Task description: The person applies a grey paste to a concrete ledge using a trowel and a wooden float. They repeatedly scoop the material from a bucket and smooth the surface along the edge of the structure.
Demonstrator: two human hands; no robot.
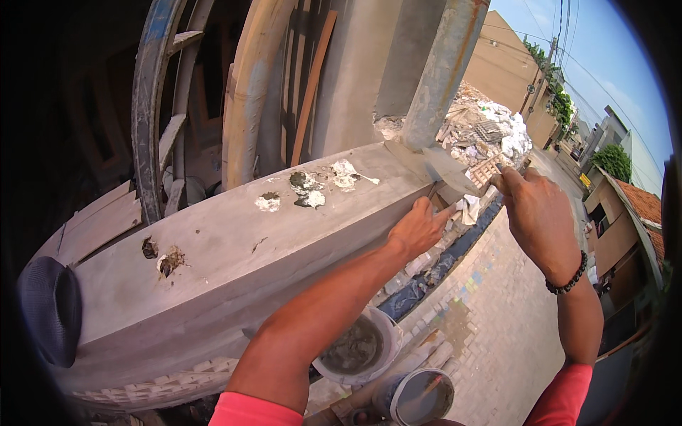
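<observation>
My right hand (pixel 534 216), with a dark bead bracelet at the wrist, is closed at the far end of the ledge. The grey metal blade of a trowel (pixel 449 172) extends from it over the ledge top; its handle is hidden. Against the ledge's outer edge is my left hand (pixel 420 228), fingers bent and one finger extended toward the right. A thin dark piece shows above those fingers, too small to name. The cement-plastered ledge (pixel 234 231) bears white and dark blotches (pixel 309 190) and ends at a grey post (pixel 444 74).
Below the ledge stand a bucket of wet grey mix (pixel 387 348) and a bucket of liquid (pixel 449 408). A dark cap (pixel 50 310) rests at the ledge's left end. A ladder (pixel 145 106) leans behind. Rubble (pixel 490 131) lies beyond the post, beside a paved lane (pixel 490 312).
</observation>
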